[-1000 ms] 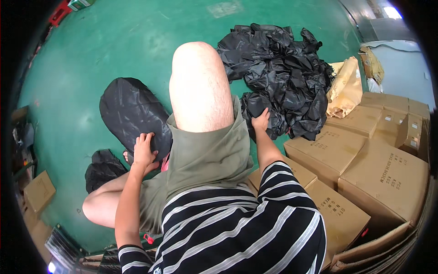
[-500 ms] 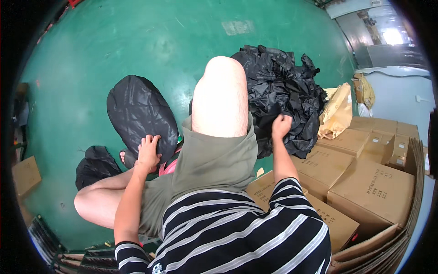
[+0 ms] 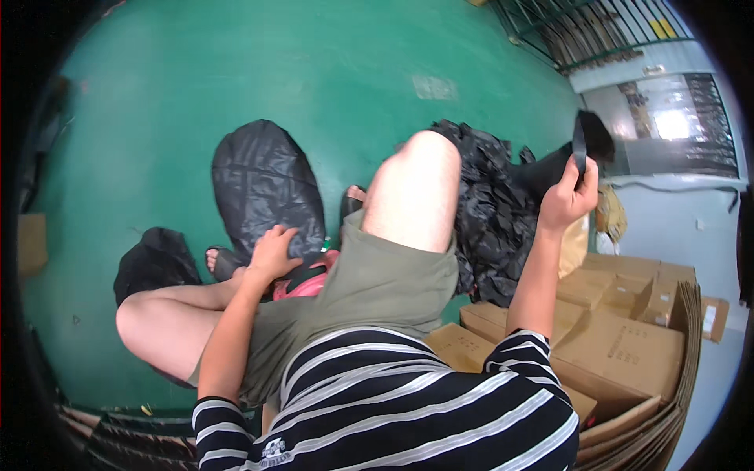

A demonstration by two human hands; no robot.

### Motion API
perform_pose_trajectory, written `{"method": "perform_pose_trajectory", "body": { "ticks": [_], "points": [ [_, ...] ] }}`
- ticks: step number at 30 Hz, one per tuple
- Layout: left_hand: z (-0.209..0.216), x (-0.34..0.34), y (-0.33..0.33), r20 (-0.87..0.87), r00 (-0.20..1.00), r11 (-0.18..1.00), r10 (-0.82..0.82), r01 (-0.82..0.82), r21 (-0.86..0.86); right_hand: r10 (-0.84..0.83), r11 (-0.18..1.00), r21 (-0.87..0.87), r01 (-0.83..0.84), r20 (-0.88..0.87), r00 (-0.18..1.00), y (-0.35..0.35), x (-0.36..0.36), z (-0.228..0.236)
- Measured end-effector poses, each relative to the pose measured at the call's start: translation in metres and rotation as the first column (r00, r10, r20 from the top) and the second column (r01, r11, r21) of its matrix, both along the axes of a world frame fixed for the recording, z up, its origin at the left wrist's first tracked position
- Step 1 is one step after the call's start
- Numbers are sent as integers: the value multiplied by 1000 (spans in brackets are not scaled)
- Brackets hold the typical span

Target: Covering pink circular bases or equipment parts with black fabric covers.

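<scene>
Right hand: the right hand [image 3: 567, 196] is raised at the upper right of the frame, fingers [image 3: 585, 174] closed in a pinch around a black plastic bag [image 3: 580, 137] that hangs above the heap.
Change, right side: half a second ago this hand was low on the pile of black bags [image 3: 491, 212] beside the knee; now it is lifted clear of the pile with one bag drawn up.
Left hand: the left hand [image 3: 271, 253] lies at centre left, fingers [image 3: 289, 235] spread flat on the lower edge of the stuffed black bag [image 3: 263, 188] on the green floor [image 3: 236, 71].
Change, left side: it presses the same bag as before, in about the same place.
Near the left hand: a pink item [image 3: 305, 284] shows just under it, against the olive shorts [image 3: 369, 282].
Lower right: stacked cardboard boxes [image 3: 620, 337], close beside the pile of bags.
Left edge: a small dark bundle [image 3: 153, 263] on the floor beside the bent leg.
Hard to make out: the pink item is mostly covered by hand and shorts, so its kind cannot be told; the pile's near side is hidden behind the raised knee [image 3: 420, 184]; the lifted bag blends into the dark shape behind it, so its full outline is unclear.
</scene>
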State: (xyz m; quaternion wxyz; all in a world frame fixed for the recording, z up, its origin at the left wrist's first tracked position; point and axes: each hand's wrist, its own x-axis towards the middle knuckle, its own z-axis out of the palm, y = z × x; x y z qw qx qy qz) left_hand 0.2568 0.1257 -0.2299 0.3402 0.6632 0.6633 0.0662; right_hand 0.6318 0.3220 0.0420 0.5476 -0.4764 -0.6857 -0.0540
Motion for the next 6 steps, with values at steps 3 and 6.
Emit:
{"method": "perform_pose_trajectory", "body": {
  "ticks": [3, 6],
  "points": [
    [47, -2, 17, 482, 860, 945, 166, -278, 170, 472, 872, 29, -488, 216, 855, -39, -111, 17],
    [73, -26, -8, 787, -200, 721, 583, -319, -615, 901, 413, -169, -895, 220, 374, -91, -198, -2]
  ]
}}
